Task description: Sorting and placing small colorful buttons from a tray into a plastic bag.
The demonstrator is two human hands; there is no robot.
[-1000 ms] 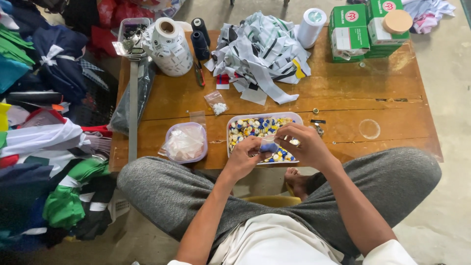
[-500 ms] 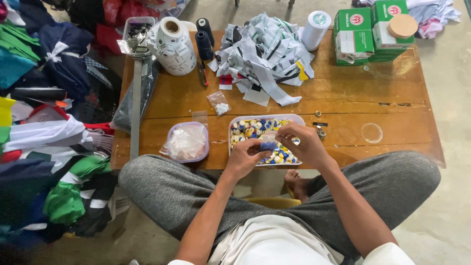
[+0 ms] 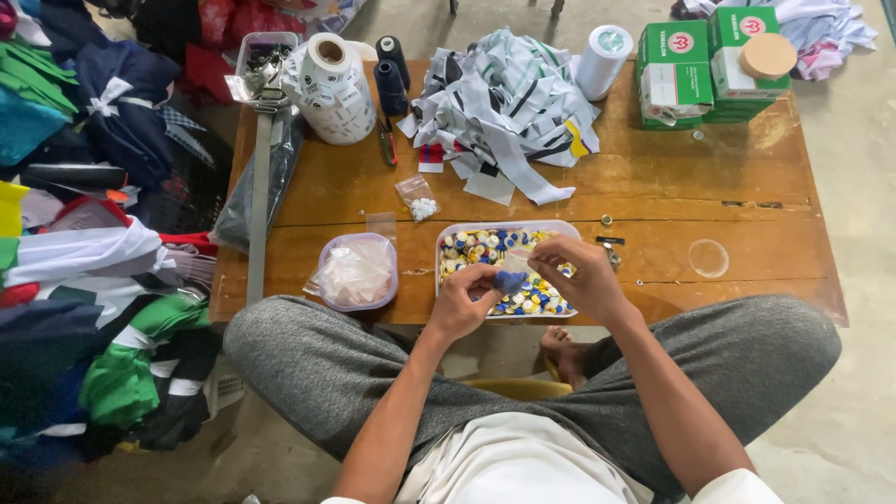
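Item: small blue piece, pinched in the fingertips of the left hand. It sits directly over the near half of the rectangular tray. Too small to read its long axis or which way it points.

Right hand: fingers curled, thumb and forefinger closed on something pale and tiny above the tray's middle; what it is cannot be told. The two hands are close together, apparently not touching.

Tray: clear-rimmed, long side running along the table's near edge, filled with small round pieces in blue, yellow and white.

Relative to the tray:
- Just left: round lidded tub holding white material.
- Beyond, slightly left: small clear bag of white bits.
- Beyond, centre: heap of white, grey and black striped fabric strips.
- Far left corner: large white roll, two dark thread cones, a clear box of metal parts.
- Far right: white spool, green and white boxes with a tan disc on top.
- Right: clear ring-shaped lid.

Surface: low wooden table, varnished, worn.

Room: pale concrete floor; piled garments in green, navy and white to the left of the table. The person sits cross-legged in grey trousers.
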